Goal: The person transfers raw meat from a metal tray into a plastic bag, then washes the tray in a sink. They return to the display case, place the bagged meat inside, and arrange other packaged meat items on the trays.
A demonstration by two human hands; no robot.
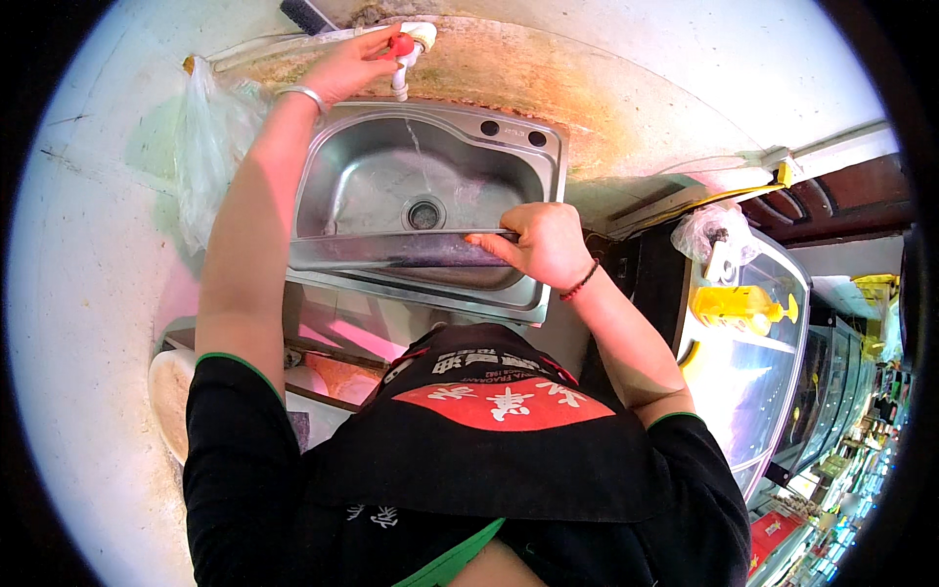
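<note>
At the wall my left hand [354, 67] pinches the red knob [401, 44] of a white tap [400, 82]. A thin stream of water falls from the tap into the stainless-steel sink [333, 127]. My right hand [544, 245] is closed on the right end of a long, shallow metal tray [381, 250]. The tray is tilted, with its edge toward me, and lies across the near part of the sink. Most of its inside is hidden from this angle. Beyond the tray, the sink's drain [424, 214] shows.
A clear plastic bag [210, 147] hangs on the wall at the left. On the right, a glass-topped cabinet [734, 391] carries a yellow pump bottle [743, 308] and a crumpled plastic bag [714, 230]. A dark brush [307, 16] sits above the tap.
</note>
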